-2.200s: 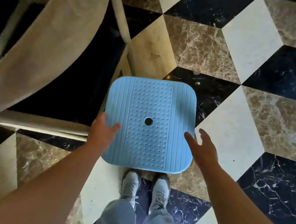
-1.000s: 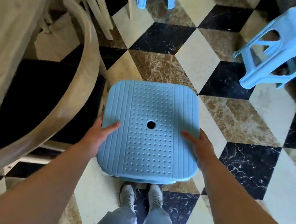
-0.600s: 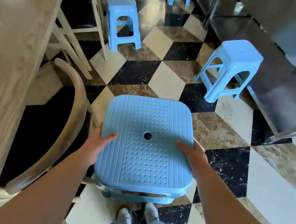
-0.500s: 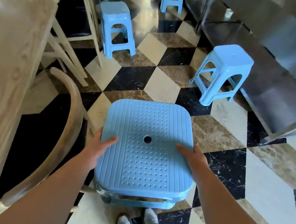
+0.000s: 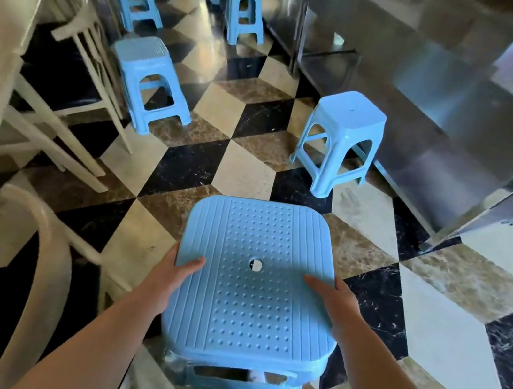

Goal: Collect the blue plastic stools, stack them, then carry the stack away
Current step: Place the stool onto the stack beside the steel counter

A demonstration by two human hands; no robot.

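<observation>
Both hands — left hand (image 5: pixel 172 277); right hand (image 5: pixel 333 302) — grip stool (image 5: pixel 253 281).

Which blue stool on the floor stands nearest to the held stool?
The stool beside the steel counter, right of the aisle; the other standing stools are farther back.

Both bare forearms reach up from the lower corners of the frame toward its centre. The left hand (image 5: pixel 173 277) grips the left edge of the blue stool (image 5: pixel 253 281), thumb on top; the right hand (image 5: pixel 334 299) grips the right edge likewise.
</observation>
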